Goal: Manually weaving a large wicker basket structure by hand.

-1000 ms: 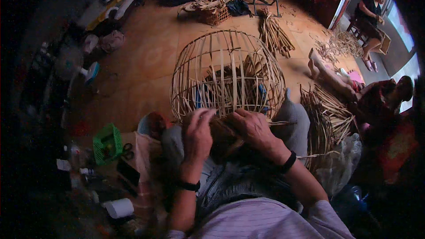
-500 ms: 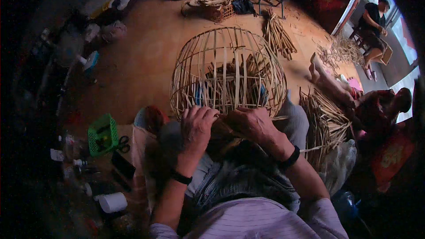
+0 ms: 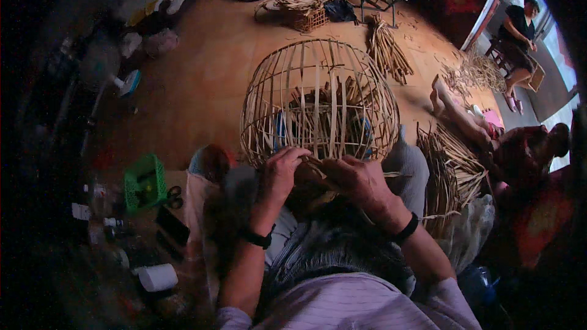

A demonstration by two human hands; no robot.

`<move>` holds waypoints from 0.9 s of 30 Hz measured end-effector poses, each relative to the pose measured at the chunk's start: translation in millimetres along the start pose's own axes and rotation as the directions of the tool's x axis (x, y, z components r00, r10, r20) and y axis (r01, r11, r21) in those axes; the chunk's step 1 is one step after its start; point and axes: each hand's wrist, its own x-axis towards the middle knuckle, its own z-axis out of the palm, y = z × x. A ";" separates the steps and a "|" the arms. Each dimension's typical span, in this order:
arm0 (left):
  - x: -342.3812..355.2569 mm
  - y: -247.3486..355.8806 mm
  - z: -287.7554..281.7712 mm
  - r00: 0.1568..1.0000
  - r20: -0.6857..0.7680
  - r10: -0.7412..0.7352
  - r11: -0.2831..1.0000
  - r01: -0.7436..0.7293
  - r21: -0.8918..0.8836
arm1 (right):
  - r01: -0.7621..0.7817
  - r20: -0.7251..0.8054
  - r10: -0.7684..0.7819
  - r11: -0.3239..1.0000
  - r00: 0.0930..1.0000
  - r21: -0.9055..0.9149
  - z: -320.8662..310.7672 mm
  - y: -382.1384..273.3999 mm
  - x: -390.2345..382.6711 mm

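Note:
A round, open-ribbed basket frame (image 3: 317, 67) of thin bamboo strips lies in front of my lap, between my knees. At its near edge my left hand (image 3: 282, 173) is closed, with thumb and fingers pinching a brown dried-leaf strip (image 3: 313, 162). Close beside it, my right hand (image 3: 359, 184) has its fingers curled around the same strip. The fingertips of both hands are partly hidden. A pale strip end (image 3: 396, 175) sticks out to the right of my right hand. Through the ribs I see cut brown stalks (image 3: 351, 101).
To the left are a green plastic basket (image 3: 145, 182), scissors (image 3: 175, 197), a dark phone-like slab (image 3: 172, 226) and a white roll (image 3: 158, 277). Dried-leaf bundles (image 3: 452, 165) lie at my right knee. Another person (image 3: 520, 146) sits low on the right; a further person (image 3: 520, 33) sits near the doorway.
Both hands have shifted slightly, and the left fingers have drawn closer to the right hand along the basket's near edge. The whole view has moved a little.

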 end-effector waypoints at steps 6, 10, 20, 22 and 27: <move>5.9 -24.0 12.3 0.997 -0.030 0.067 0.995 -0.069 -0.070 | -0.089 -0.115 0.067 0.976 0.991 -0.198 -47.7 53.3 -57.3; -1.8 -41.7 13.3 0.994 0.068 -0.088 0.980 0.098 -0.174 | -0.303 -0.186 0.283 0.949 0.941 -0.087 -96.1 96.2 -113.4; -2.1 -60.4 1.8 0.976 -0.032 -0.216 0.970 0.210 -0.120 | -0.731 -0.417 0.721 0.660 0.553 0.173 -7.5 294.6 -426.3; 2.4 -59.2 10.2 0.977 -0.049 -0.205 0.969 0.196 -0.154 | -0.747 -0.458 0.669 0.664 0.585 0.016 60.8 316.3 -492.9; 1.3 -43.7 -18.3 0.949 -0.024 -0.313 0.948 0.311 -0.074 | -0.941 0.029 0.952 0.296 0.305 0.165 179.2 294.4 -496.2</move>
